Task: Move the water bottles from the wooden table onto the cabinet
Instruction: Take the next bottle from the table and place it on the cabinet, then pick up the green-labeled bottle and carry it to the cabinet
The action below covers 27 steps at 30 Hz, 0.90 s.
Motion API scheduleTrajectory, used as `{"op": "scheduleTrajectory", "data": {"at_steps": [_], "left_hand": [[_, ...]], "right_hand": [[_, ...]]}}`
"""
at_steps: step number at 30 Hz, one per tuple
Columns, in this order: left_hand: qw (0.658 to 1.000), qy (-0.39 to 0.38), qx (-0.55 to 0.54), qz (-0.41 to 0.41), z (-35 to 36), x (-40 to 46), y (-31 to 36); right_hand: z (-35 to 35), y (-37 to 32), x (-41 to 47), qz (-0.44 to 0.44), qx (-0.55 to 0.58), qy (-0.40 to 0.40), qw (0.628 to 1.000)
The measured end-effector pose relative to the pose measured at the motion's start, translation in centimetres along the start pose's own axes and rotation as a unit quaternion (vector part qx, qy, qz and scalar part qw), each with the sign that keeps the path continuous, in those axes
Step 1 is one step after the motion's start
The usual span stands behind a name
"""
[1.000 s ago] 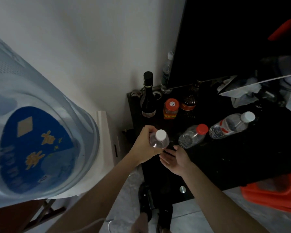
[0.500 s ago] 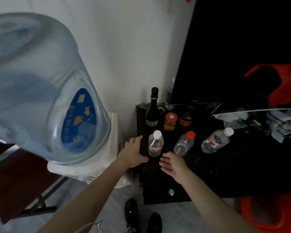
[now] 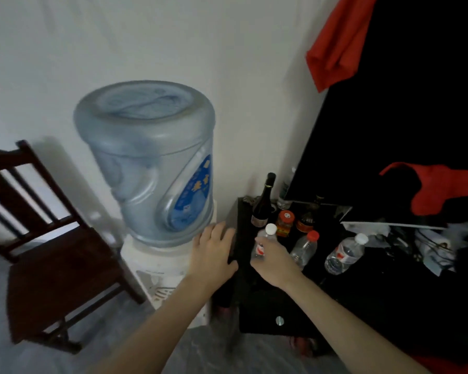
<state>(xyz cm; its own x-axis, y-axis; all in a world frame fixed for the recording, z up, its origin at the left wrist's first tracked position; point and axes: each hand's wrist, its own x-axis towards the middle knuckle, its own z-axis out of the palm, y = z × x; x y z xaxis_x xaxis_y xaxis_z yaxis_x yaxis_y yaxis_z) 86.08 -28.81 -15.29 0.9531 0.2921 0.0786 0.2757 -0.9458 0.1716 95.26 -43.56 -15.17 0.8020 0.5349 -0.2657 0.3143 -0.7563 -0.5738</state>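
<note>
**Bottle set on cabinet**

Since the earlier frame the left hand [image 3: 214, 252] has been drawn back, open, off the cabinet's [image 3: 362, 306] left edge. The bottle [image 3: 265, 240] stands upright near that edge, partly covered by the right hand [image 3: 274, 259]; its grip cannot be told.

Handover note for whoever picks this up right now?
Left hand: open, empty, at the cabinet's left edge.
Right hand: in front of the nearest white-capped bottle; grip unclear.
On the cabinet: that bottle, a red-capped bottle and another white-capped bottle, all upright.
Done: three bottles placed.
Left: the wooden table is out of view, so check it for more.
</note>
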Motion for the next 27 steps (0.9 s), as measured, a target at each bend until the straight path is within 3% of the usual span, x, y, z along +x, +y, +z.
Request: {"op": "scheduleTrajectory", "data": {"at_steps": [4, 9, 16, 21, 27], "left_hand": [[0.998, 0.028, 0.021, -0.057, -2.6, -6.6, -4.7], [0.987, 0.042, 0.032, -0.154, -5.9, -16.5, -11.3], [0.933, 0.073, 0.047, -0.350, -10.4, -31.9, -19.7], [0.857, 0.110, 0.068, -0.499, -13.1, -42.9, -22.9], [0.730, 0.108, 0.072, -0.671, -13.9, -55.3, -23.4]], "right_hand": [[3.3, -6.4, -3.2, -0.069, -0.094, -0.002, 0.993], [9.9, -14.6, -7.9, -0.162, -0.120, -0.031, 0.979], [20.1, -26.8, -14.7, -0.352, -0.159, -0.111, 0.916], [26.3, -35.2, -20.0, -0.488, -0.210, -0.157, 0.832], [32.5, -42.9, -27.6, -0.629, -0.238, -0.208, 0.710]]}}
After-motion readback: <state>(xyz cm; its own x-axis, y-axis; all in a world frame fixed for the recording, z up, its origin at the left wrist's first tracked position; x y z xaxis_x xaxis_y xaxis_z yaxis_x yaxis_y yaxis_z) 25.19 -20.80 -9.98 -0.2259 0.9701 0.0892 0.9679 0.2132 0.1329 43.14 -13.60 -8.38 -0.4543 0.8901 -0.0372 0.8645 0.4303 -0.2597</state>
